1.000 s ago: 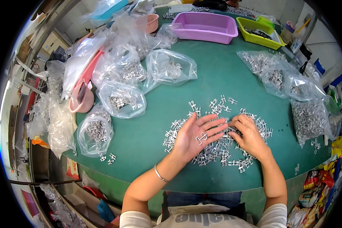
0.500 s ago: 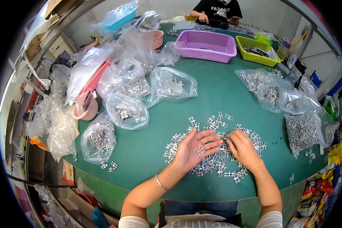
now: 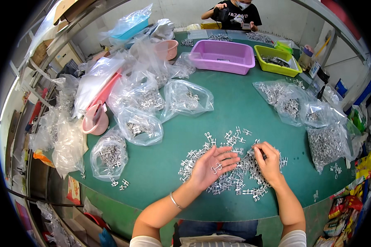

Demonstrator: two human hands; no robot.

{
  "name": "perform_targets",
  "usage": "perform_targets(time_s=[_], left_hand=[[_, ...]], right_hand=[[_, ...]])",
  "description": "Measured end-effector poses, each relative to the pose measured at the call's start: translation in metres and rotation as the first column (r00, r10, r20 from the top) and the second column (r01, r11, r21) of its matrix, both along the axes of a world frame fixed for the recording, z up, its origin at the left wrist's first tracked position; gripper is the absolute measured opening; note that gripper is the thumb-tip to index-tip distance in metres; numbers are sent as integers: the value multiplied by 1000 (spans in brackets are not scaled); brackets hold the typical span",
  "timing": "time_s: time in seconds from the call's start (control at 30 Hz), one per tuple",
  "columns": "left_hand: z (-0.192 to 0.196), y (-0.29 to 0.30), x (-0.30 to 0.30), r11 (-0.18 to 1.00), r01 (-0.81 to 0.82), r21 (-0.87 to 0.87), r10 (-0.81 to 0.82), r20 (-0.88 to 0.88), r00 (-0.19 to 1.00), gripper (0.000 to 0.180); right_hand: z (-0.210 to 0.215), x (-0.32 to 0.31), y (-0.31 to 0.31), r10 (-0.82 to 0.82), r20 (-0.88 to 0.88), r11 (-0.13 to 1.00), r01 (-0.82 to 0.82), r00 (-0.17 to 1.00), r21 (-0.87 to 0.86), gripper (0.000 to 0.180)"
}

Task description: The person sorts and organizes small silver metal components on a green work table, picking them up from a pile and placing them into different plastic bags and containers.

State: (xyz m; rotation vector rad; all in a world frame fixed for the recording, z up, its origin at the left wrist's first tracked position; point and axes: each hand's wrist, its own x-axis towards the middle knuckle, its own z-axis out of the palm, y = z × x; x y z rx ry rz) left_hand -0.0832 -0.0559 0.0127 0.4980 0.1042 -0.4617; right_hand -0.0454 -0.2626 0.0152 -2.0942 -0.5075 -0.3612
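Palm up over the pile, my left hand (image 3: 212, 164) has its fingers stretched out, and one small silver metal hook (image 3: 217, 168) with looped ends lies on the palm. To its right, my right hand (image 3: 268, 162) is closed in a pinch of thumb and fingers. A small silver metal hook (image 3: 257, 141) shows at those fingertips, partly hidden. Beneath and around both hands spreads a loose pile of similar metal hooks (image 3: 231, 183) on the green tabletop (image 3: 165, 173).
Clear plastic bags of metal pieces stand left (image 3: 111, 154) and right (image 3: 326, 142). At the back are a purple basket (image 3: 222, 66) and a yellow-green basket (image 3: 280, 71). A pink basket (image 3: 95, 121) stands left. Across the table sits another person (image 3: 235, 18) holding dark objects.
My right hand has shifted slightly right and away from my left fingers, its fingertips raised. My left hand stays nearly in place. The person opposite has lifted a dark object.
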Motion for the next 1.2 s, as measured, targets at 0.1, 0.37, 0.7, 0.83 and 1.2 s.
perform_targets(time_s=[0.1, 0.37, 0.7, 0.83, 1.2], left_hand=[[-4, 0, -1, 994, 21, 108, -26, 45, 999, 41], [-2, 1, -3, 934, 146, 326, -199, 137, 970, 32], [9, -8, -10, 762, 132, 634, -298, 162, 941, 34], [-7, -16, -9, 706, 22, 707, -307, 279, 910, 40], [-16, -21, -14, 601, -257, 757, -60, 363, 930, 38]], right_hand=[[2, -1, 0, -16, -67, 999, 20, 998, 51, 6], [-6, 3, -7, 112, -439, 953, 29, 891, 302, 9], [-1, -1, -3, 465, -614, 740, 100, 637, 665, 18], [-5, -5, 0, 423, -622, 784, 78, 659, 616, 19], [-1, -20, 17, 546, -503, 701, -36, 670, 712, 25]])
